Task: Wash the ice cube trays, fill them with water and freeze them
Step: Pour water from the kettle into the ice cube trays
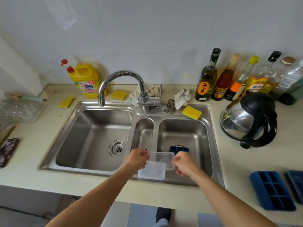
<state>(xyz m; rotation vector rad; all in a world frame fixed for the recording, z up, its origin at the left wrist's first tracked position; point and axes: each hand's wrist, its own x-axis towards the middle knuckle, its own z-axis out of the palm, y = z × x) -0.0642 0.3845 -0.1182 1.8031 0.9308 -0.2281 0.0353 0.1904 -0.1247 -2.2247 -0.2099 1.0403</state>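
Left hand (137, 158): bare, with bare forearm, toward 7 o'clock.
Right hand (184, 164): bare, with bare forearm, toward 5 o'clock.
Shoe (163, 214): dark perforated clog, at 6 o'clock.
Sock (161, 224): pale grey-blue, at the clog's 6 o'clock edge.

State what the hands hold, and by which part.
A clear plastic container: the left hand grips its left rim, the right hand its right rim.
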